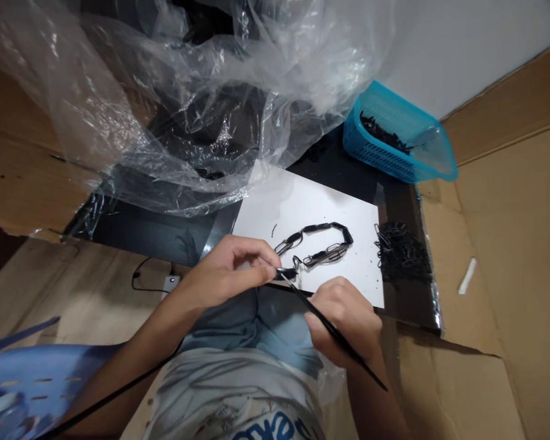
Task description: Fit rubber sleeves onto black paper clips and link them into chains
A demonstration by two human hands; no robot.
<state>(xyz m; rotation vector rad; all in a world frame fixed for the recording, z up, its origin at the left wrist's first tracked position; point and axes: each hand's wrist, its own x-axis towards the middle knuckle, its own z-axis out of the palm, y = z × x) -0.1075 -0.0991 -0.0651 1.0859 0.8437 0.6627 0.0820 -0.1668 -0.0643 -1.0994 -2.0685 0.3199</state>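
A black chain [318, 228] of wire loops and flat dark pieces curves across a white sheet [266, 201]. My left hand [231, 269] pinches a small black piece [286, 273] at the chain's near end between thumb and forefinger. My right hand [346, 318] is closed around a slim black tool [332, 333] with a shiny, narrow tip, which I cannot name for certain. The tool's tip touches or lies very close to the pinched piece, beside my left fingertips. My palms hide part of the grip on both sides.
A blue plastic basket [380, 153] holding black pieces stands at the back right. Black wire loops lie piled [401, 250] right of the sheet. Clear plastic film [201, 122] drapes over the table's back left. Cardboard [508, 214] borders the right side.
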